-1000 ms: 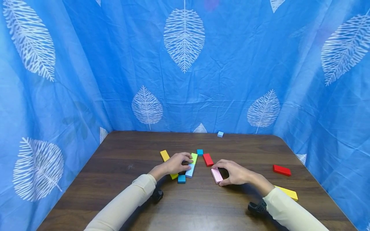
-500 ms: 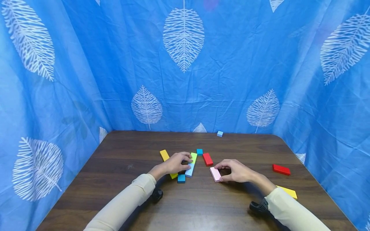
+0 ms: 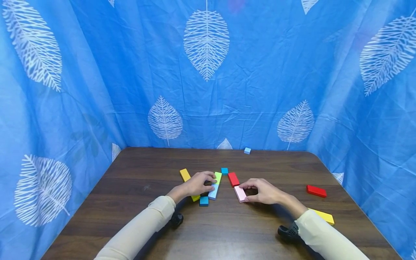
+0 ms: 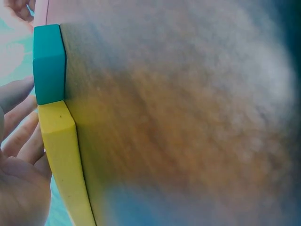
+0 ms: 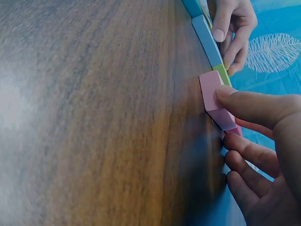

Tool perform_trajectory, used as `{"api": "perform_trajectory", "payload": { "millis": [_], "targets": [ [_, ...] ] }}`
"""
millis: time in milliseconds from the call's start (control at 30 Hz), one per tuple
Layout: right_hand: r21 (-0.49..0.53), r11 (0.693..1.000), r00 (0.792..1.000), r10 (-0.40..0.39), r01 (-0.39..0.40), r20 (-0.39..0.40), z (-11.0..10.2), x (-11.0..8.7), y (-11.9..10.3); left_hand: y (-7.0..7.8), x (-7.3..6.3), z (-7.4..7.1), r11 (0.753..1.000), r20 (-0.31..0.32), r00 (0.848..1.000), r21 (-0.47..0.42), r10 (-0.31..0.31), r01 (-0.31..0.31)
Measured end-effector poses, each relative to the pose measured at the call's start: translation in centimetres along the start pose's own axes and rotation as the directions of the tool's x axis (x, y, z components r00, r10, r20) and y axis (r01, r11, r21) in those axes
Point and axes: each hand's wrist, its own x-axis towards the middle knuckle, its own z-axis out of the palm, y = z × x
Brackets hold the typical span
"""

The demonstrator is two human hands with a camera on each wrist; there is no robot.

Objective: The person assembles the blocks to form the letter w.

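Observation:
In the head view my right hand (image 3: 263,191) pinches a pink block (image 3: 240,194) between thumb and fingers. The pink block's far end is right at the near end of a red block (image 3: 233,179). My left hand (image 3: 198,183) rests its fingertips on a light blue block (image 3: 213,192) and a lime green block (image 3: 218,177) laid end to end. A small teal block (image 3: 224,171) lies between the green and red ones. By the left hand are another teal block (image 3: 204,201) and a yellow block (image 4: 63,155), partly hidden by that hand in the head view.
An orange-yellow block (image 3: 185,175) lies beyond the left hand. Off to the right are a red block (image 3: 316,191) and a yellow block (image 3: 325,217), partly behind the right forearm. A small light blue block (image 3: 247,151) sits at the wooden table's (image 3: 156,159) far edge, before a blue curtain (image 3: 253,90).
My right hand has slid the pink block a little left and away from me, up to the red block's near end. The left hand has stayed in place.

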Motion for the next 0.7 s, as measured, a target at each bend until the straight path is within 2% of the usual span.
{"api": "perform_trajectory", "payload": {
  "millis": [700],
  "targets": [
    [-0.004,1.000,1.000,0.023,-0.023,-0.011,0.18,0.21,0.03,0.11,0.05,-0.07,1.000,0.010,1.000,0.002,-0.014,0.014]
  ]
}}
